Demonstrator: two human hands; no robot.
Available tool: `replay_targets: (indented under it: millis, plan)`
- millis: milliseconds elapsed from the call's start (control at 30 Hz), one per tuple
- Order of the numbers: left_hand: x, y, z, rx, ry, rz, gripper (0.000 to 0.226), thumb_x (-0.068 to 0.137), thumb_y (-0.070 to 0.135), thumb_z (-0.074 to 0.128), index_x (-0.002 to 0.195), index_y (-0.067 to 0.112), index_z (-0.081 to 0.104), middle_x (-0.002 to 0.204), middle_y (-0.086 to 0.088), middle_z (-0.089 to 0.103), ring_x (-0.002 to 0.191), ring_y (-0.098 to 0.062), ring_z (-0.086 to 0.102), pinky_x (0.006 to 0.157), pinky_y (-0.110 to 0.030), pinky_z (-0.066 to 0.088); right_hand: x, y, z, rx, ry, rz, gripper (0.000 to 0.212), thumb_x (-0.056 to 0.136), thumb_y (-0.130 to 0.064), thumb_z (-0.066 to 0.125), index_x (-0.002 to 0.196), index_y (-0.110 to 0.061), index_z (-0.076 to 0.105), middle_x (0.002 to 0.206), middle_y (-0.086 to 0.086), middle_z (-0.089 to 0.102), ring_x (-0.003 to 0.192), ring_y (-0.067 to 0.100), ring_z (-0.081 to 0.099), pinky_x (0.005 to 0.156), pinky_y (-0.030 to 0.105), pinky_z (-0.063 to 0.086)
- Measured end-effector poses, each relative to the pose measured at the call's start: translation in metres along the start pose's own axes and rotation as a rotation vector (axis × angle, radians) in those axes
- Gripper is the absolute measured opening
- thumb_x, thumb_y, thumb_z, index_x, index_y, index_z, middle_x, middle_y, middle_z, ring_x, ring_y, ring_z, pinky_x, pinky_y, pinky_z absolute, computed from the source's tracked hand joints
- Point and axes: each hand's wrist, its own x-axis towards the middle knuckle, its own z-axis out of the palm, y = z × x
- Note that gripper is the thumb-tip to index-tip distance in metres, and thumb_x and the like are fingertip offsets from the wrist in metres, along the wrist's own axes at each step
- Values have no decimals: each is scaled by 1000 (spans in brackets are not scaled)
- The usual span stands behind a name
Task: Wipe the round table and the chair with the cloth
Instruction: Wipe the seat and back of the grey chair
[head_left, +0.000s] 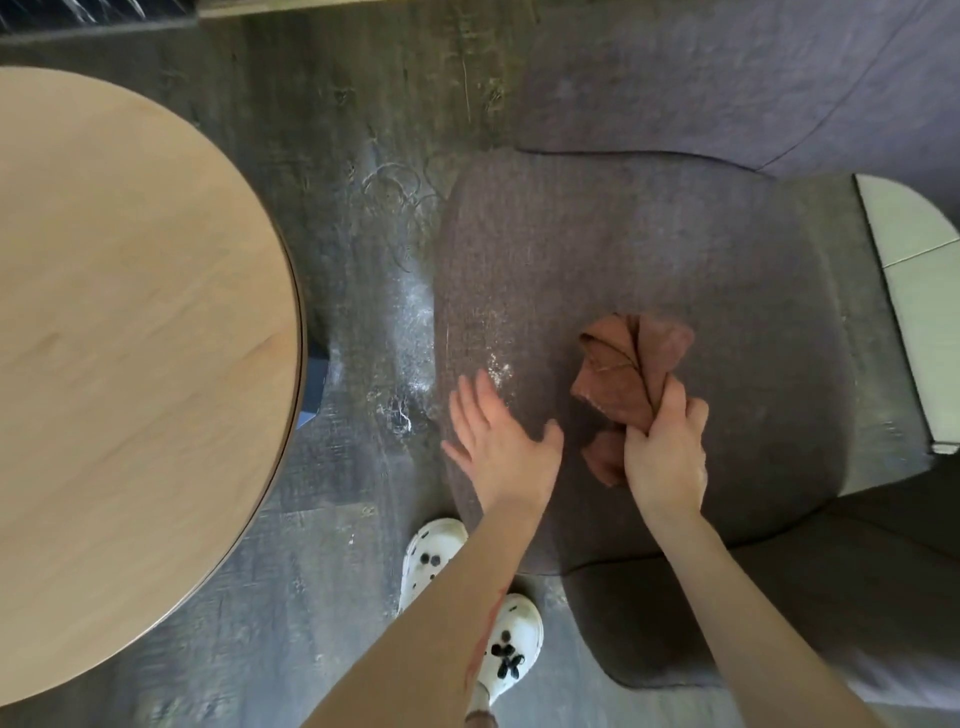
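A grey upholstered chair (649, 249) fills the right half of the view, seen from above. My right hand (667, 447) is shut on a bunched brown cloth (626, 364), which rests on the seat cushion. My left hand (496, 441) lies flat and open on the seat's left front edge, beside a patch of white dust (497, 370). The round light-wood table (130, 322) stands to the left, apart from the chair.
Dark wood-look floor (337, 156) runs between table and chair, smeared with white dust (410, 332). My feet in white clogs (493, 613) stand at the chair's front. The chair's armrests curve along the top and bottom right. A pale tiled strip (914, 270) shows at the right.
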Motion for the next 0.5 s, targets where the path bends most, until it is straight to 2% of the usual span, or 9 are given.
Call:
replay_targets:
  millis: [100,167,233,300,400,500]
  plan:
    - [3,-14,4,-14,4,-266,126,67,44,75,143,20,-22,156,-4,-18,144,-25,-16,109,-65,-2,1,-1,4,55,72,21,47,87,-16,48,130,-15,31,122,18,39,71,31,45,66,39,34]
    - [2,-27,8,-42,-30,-454,136,62,44,80,140,19,-29,155,-5,-23,143,-27,-18,108,-65,0,3,-1,6,76,131,24,47,87,-17,48,130,-15,31,121,18,39,69,27,42,65,39,34]
    - [0,-41,13,-123,-79,-593,138,61,41,81,140,15,-29,156,-9,-20,144,-31,-13,112,-59,3,7,0,9,61,166,18,48,86,-16,50,130,-16,31,120,18,39,73,30,47,65,39,36]
    - [0,-52,18,-226,-137,-625,136,63,40,81,141,10,-25,156,-14,-7,143,-35,0,114,-52,9,9,2,16,7,149,18,50,85,-15,51,131,-19,31,120,18,39,84,37,53,65,40,37]
    - [2,-62,20,-226,-194,-563,135,60,39,83,143,14,-21,152,-17,4,140,-38,12,114,-47,13,10,-2,32,-70,81,29,51,85,-15,51,132,-20,32,119,19,42,100,40,50,69,43,39]
    - [3,-66,20,-189,-233,-534,137,57,38,85,142,17,-20,148,-16,10,136,-38,17,113,-47,16,10,-16,47,-6,100,63,49,85,-11,48,131,-17,36,116,21,47,100,41,51,71,42,39]
